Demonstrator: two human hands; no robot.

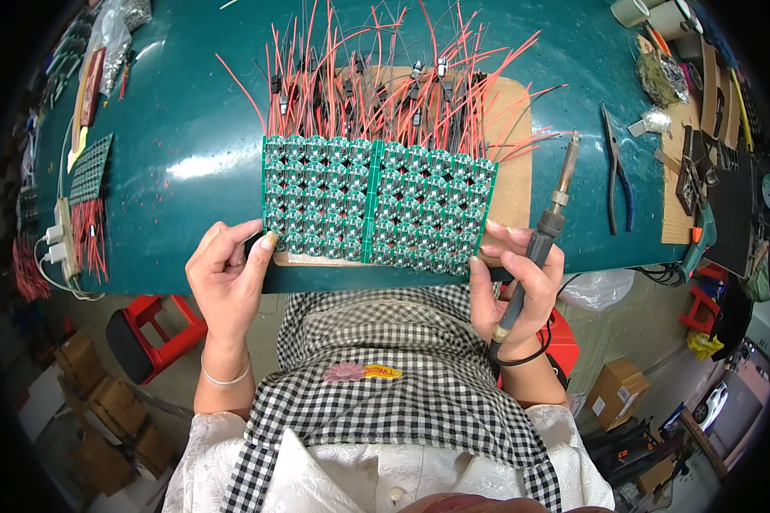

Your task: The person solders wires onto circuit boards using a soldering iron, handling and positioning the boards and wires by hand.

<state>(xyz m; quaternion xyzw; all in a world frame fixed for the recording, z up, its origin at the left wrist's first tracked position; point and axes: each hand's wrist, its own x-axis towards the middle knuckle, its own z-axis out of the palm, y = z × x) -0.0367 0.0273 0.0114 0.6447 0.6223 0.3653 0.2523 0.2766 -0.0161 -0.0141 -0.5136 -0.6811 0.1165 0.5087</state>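
A green circuit board panel (370, 201), made of many small round boards in rows, is gripped at both lower corners. My left hand (231, 261) pinches its left corner between thumb and fingers. At the right corner, my right hand (522, 286) holds the panel's edge with thumb and fingertips. That same hand also carries a soldering iron (546, 231), its metal tip pointing up and away from me. Red and black wires (351, 94) with small connectors fan out past the panel's far edge. Under them lies a brown board (512, 111), partly hidden.
Blue-handled pliers (618, 171) lie right of the panel on the green tabletop (188, 103). Another wired panel (91, 171) and a power strip (62, 239) are at the left. Tools, a stone-like lump (661, 79) and cardboard crowd the right side. Red stools (158, 333) stand below the table edge.
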